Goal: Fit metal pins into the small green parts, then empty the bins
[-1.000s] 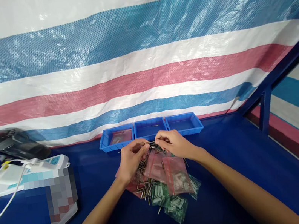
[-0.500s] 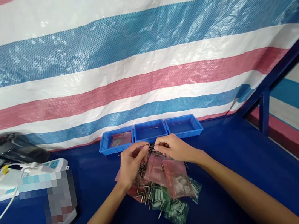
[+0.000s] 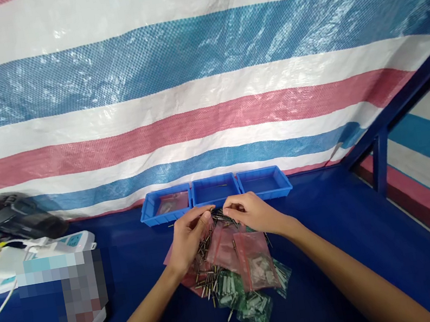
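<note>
My left hand (image 3: 189,235) hovers at the far left of a pile of small metal pins (image 3: 204,248), its thumb and forefinger pinched on what looks like one small metal pin. Opposite it, my right hand (image 3: 254,213) has its fingers curled together over the pins at the back of the pile; anything in its fingertips is hidden. Between and below my hands lie pink zip bags (image 3: 252,256), one holding pale small pieces. Green-tinted clear bags (image 3: 254,308) with whitish cylindrical pieces stick out at the front.
Behind the pile stand three blue bins: the left bin (image 3: 145,211) holds a pink bag, the middle bin (image 3: 215,188) a thin pin, beside the right bin (image 3: 265,190). At left are a dark bottle (image 3: 18,216), a white power strip (image 3: 82,239) and cables. A blue frame (image 3: 381,155) rises right.
My hands have drawn slightly apart at the fingertips over the pins. The view has shifted a little; the bags and bins stay in place.
</note>
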A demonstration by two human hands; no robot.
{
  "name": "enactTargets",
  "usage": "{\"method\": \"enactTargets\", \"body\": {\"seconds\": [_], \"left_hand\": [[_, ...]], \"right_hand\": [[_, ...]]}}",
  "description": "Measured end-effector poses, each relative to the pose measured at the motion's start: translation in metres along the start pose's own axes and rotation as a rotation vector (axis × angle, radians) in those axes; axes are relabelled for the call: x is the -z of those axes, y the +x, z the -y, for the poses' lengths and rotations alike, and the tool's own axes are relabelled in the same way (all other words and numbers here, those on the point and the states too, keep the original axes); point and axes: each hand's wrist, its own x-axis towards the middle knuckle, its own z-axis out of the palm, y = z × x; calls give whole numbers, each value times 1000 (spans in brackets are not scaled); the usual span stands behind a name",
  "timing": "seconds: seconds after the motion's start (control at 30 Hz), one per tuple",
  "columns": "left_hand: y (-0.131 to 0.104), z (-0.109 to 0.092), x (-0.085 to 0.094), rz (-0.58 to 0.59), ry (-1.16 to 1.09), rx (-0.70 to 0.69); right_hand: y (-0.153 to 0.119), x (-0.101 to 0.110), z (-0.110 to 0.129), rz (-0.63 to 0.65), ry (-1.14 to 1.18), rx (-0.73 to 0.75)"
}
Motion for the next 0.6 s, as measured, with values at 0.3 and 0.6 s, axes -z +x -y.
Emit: {"method": "enactTargets", "body": {"seconds": [0.3,0.6], "left_hand": [[-1,-2,-3,96,-72,76],[0,0,0,105,-96,115]], "right_hand": [[1,-6,2,28,-2,35],[0,-6,1,-16,-10,82]]}}
